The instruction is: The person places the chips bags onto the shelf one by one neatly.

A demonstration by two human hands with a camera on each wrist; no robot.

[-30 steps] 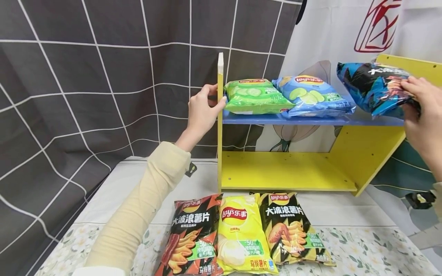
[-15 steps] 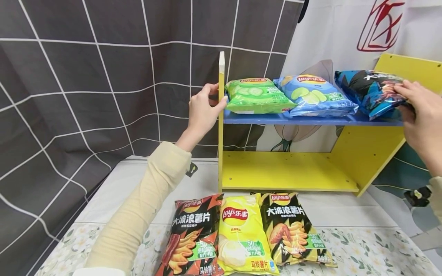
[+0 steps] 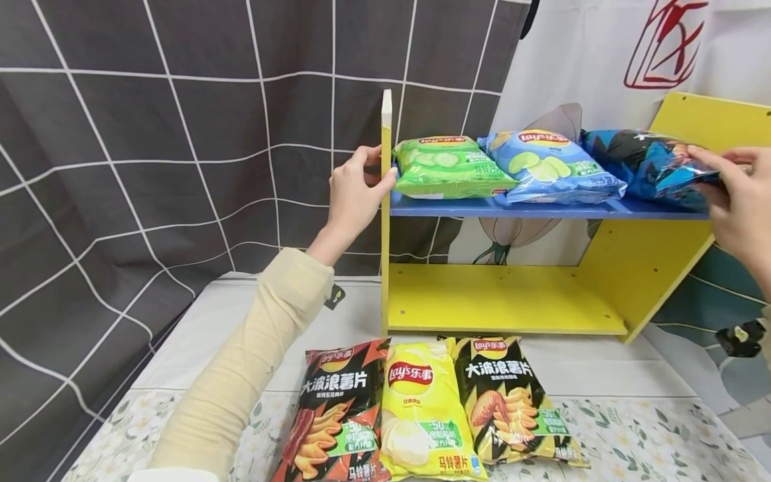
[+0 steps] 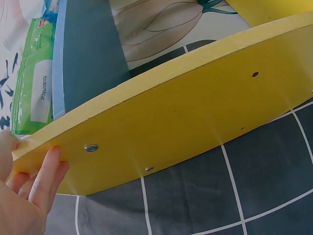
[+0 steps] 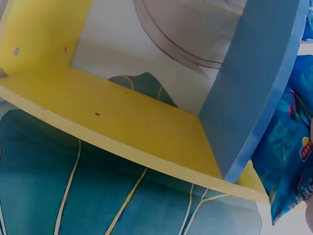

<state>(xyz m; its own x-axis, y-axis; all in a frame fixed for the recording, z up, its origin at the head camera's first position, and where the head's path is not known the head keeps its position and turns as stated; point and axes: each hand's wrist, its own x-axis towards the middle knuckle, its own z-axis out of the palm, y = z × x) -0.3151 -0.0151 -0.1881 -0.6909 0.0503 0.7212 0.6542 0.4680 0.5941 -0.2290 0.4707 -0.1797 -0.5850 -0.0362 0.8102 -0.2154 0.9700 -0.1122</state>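
Note:
At the shelf's left side, my left hand [image 3: 353,194] grips the front edge of the yellow side panel [image 3: 385,261]. The left wrist view shows its fingers [image 4: 46,176] against the panel's outer face. My right hand [image 3: 747,207] pinches the near end of a black-and-blue bag of chips [image 3: 644,161], which lies at the right end of the blue upper shelf board [image 3: 542,211]. To its left lie a light blue chip bag [image 3: 545,167] and a green chip bag [image 3: 448,167]. The right wrist view catches the held bag [image 5: 279,152] at its right edge.
Red-and-black [image 3: 331,415], yellow [image 3: 421,408] and black-and-gold [image 3: 512,402] chip bags lie on the table in front of the shelf. A yellow board [image 3: 494,298] forms the lower shelf. Dark grid cloth [image 3: 181,134] hangs behind on the left.
My right hand has lowered the black-and-blue bag onto the upper shelf board, beside the light blue bag, and shifted slightly right. My left hand keeps its grip on the side panel.

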